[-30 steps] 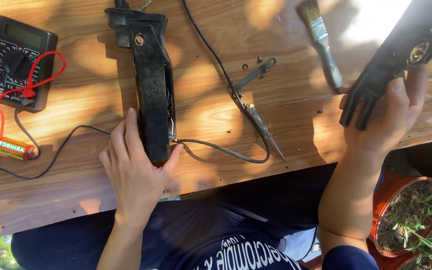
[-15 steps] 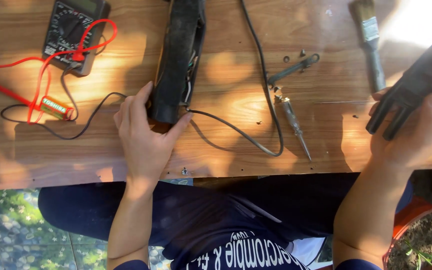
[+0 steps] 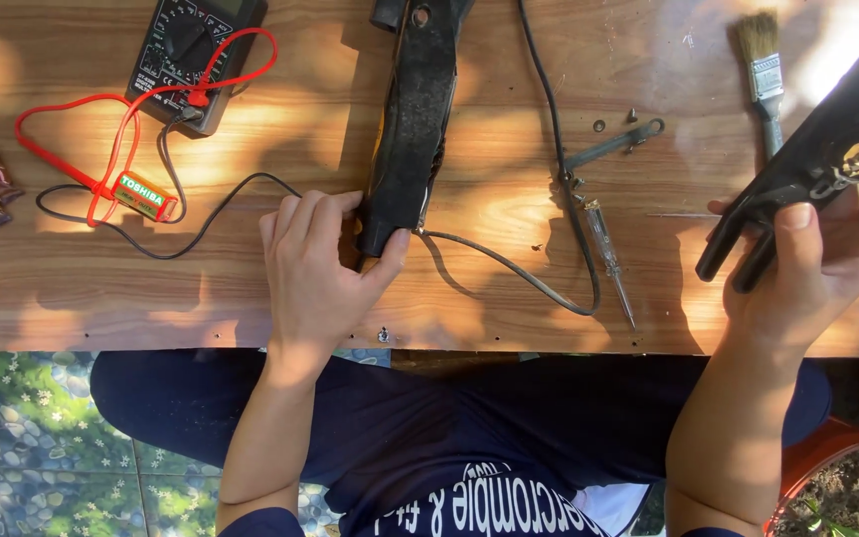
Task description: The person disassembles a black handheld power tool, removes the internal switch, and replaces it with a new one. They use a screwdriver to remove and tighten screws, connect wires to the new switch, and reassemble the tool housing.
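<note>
The wooden tabletop fills the upper part of your view, dappled with sun and shade. On it lies the largest piece, a long black tool body, dull and worn, with a round hole near its far end. Its long axis runs almost from 12 to 6 o'clock, the near end tilted slightly toward 7. Your left hand grasps that near end, thumb on its right side and fingers curled over its left, at the middle of the tabletop.

At 3 o'clock your right hand is clenched around a black cover piece, held just above the tabletop's right edge. Its long axis runs from 8 to 2 o'clock, and a brass-coloured fitting shows near the upper end.

At 11 o'clock sits a black meter with red leads looped beside it. A thin black cord curves away from the tool body. A paintbrush lies at 1 o'clock, and a slim screwdriver points toward 6.
</note>
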